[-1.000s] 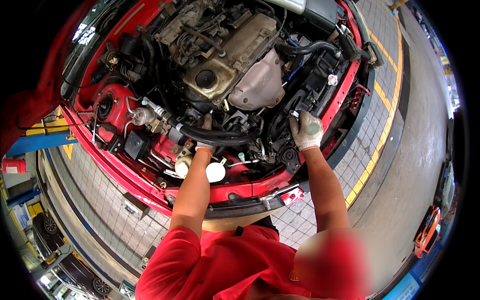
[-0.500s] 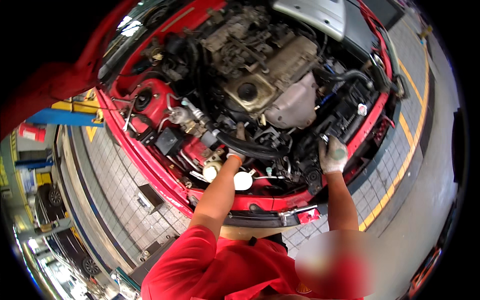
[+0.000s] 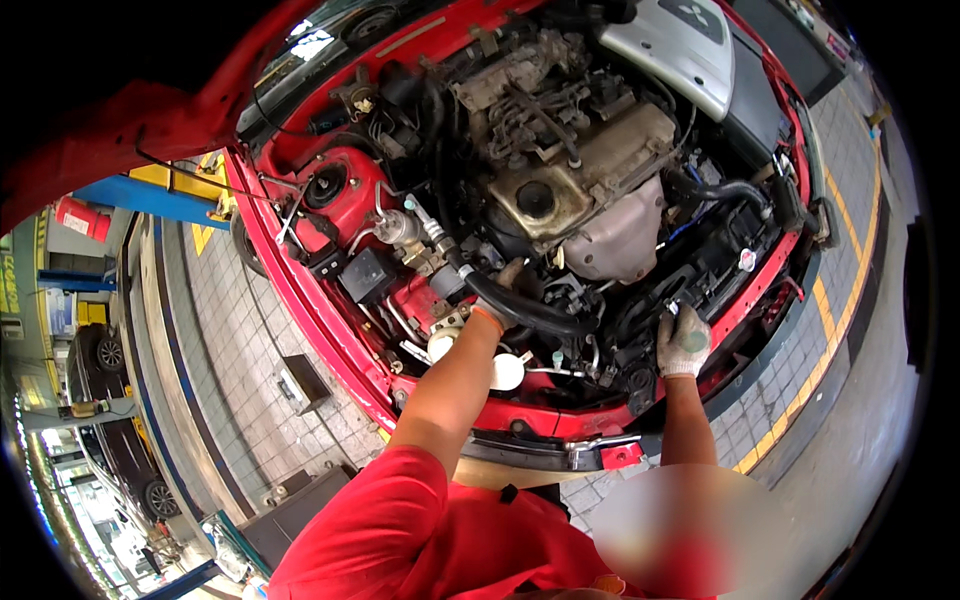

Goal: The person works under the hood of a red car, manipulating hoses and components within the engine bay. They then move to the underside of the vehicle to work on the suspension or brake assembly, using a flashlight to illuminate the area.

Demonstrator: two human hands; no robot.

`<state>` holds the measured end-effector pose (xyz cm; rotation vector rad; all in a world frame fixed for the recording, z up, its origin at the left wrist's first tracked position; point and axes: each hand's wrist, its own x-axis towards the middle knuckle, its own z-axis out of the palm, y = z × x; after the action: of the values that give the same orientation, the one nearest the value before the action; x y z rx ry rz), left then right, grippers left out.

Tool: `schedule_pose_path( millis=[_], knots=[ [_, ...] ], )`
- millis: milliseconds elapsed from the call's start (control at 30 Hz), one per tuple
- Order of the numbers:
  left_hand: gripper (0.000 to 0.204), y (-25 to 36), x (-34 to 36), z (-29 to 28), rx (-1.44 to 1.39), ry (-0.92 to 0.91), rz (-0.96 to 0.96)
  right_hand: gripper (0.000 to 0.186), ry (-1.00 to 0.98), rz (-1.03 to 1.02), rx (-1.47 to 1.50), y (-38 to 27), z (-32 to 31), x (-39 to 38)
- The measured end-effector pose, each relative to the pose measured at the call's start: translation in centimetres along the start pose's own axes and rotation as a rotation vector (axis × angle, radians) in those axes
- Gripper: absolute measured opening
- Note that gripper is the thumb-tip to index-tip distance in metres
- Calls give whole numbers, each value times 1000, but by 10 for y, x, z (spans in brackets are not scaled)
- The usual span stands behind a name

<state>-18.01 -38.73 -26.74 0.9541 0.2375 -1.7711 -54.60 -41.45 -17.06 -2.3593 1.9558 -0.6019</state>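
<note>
My left hand (image 3: 495, 308), gloved with an orange cuff, reaches down under a thick black hose (image 3: 530, 316) among engine parts; its fingers are mostly hidden. My right hand (image 3: 685, 342), in a white glove with a green patch, curls round a small silver metal piece (image 3: 673, 308) beside the dark radiator assembly (image 3: 725, 240). Between and above my hands sit a pinkish-grey heat shield (image 3: 615, 235) and a grimy valve cover (image 3: 625, 140) with a black cap. A white reservoir (image 3: 508, 372) lies just right of my left forearm.
The red car's front rail (image 3: 560, 420) runs below the engine, with its raised hood (image 3: 140, 120) upper left. A grey cover (image 3: 670, 50) lies at the back. Beyond are a blue-and-yellow lift (image 3: 140, 195), a metal box (image 3: 300, 385) on the paving and dark cars (image 3: 110, 450).
The whole engine bay has shifted right and slightly down in the picture as my view turns. Both hands stay at about the same places on the engine.
</note>
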Motion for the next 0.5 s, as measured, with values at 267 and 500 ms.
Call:
schedule_pose_path(
  millis=[267,500],
  knots=[
    [43,7,18,-16,-42,44,-116,30,-79,44,-21,-3,-1,4],
    [22,-1,21,-26,-251,-71,-123,29,-64,36,-61,-12,-3,6]
  ],
)
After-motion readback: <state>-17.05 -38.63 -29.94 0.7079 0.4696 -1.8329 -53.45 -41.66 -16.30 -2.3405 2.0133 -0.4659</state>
